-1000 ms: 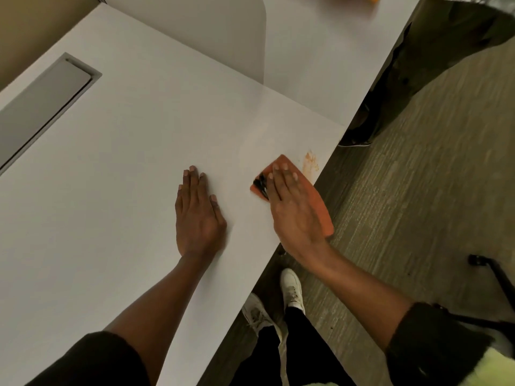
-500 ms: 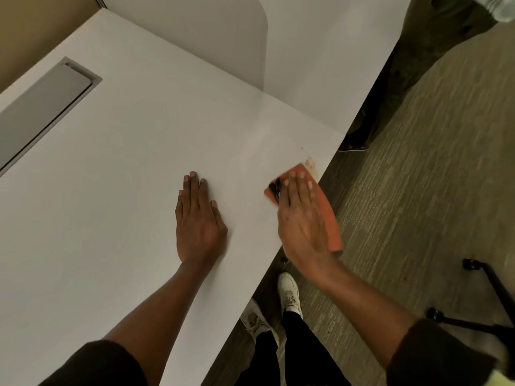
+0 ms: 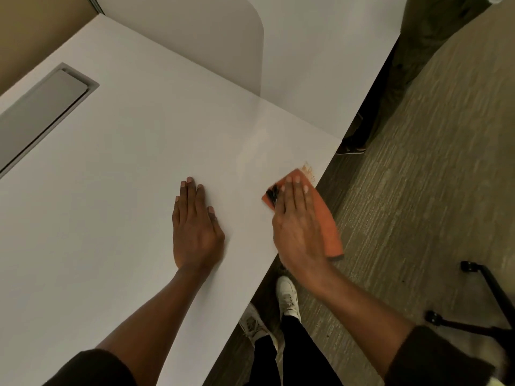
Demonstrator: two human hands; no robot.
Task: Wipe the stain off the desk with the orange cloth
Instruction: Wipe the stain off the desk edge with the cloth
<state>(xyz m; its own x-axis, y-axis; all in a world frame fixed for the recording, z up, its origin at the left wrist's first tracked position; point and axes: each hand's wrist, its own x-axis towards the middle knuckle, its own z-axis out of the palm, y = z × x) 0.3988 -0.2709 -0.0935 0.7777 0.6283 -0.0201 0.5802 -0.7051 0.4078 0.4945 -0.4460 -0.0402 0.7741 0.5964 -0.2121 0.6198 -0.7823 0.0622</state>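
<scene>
Although your right hand (image 3: 299, 227) pushed the orange cloth (image 3: 324, 215) over most of the stain (image 3: 310, 169) half a second ago, the head view now shows the orange-brown smear exposed again. It sits just past the cloth's far corner, touching it, at the very edge of the tabletop (image 3: 125, 176). Reading: one pass made, mark not lifted. Judged partway through the task; further strokes must reach that edge.

Right hand: flat, palm down, fingers straight and together. It presses the cloth to the tabletop and does not pinch it. The cloth lies under palm and fingers, and its near end overhangs the edge above the carpet (image 3: 418, 162). A dark patch (image 3: 272, 195) shows on the cloth's left corner. Hand and cloth are blurred, so the stroke looks under way.

Left hand (image 3: 195, 227): unchanged over the last second. It lies flat with fingers straight, palm on bare tabletop, apart from the cloth on its left, holding nothing; likely bracing you.

Risk: with that overhang, a hard outward push could drag the cloth off.
</scene>
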